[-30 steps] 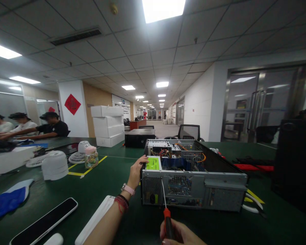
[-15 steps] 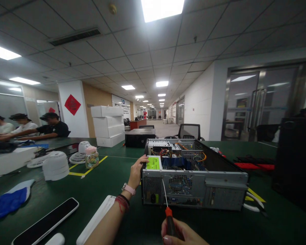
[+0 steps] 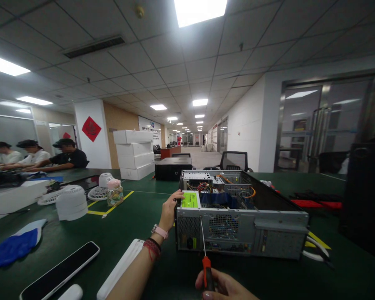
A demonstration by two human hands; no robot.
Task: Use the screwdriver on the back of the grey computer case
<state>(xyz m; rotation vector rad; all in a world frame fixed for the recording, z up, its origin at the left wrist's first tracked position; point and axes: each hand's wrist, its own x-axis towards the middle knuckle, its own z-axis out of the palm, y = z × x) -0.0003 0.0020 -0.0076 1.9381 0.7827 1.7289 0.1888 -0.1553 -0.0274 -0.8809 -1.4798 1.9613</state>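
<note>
An opened desktop computer case [image 3: 268,237] lies on its side, its rear panel towards me. My left hand [image 3: 169,210] has its fingers bent over the case's rear left corner, beside the power supply [image 3: 190,200] with its bright green label. In my right hand [image 3: 221,285] is a screwdriver [image 3: 207,266] with a red and black handle, gripped low in the view. Its thin shaft slants up, and the tip meets the rear panel near the top edge, right of the power supply's mesh. A screw at the tip is too small to make out.
On the green table [image 3: 125,225] to the left lie a blue glove [image 3: 17,248], a black-faced white device [image 3: 62,271], white fan parts [image 3: 71,202] and a jar [image 3: 115,193]. A dark computer tower [image 3: 364,187] stands right. White boxes [image 3: 134,150] are stacked behind; people sit far left.
The view has swung slightly left, so everything sits a little further right. The screwdriver handle has turned in my right hand, its tip still on the rear panel. My left hand keeps its place.
</note>
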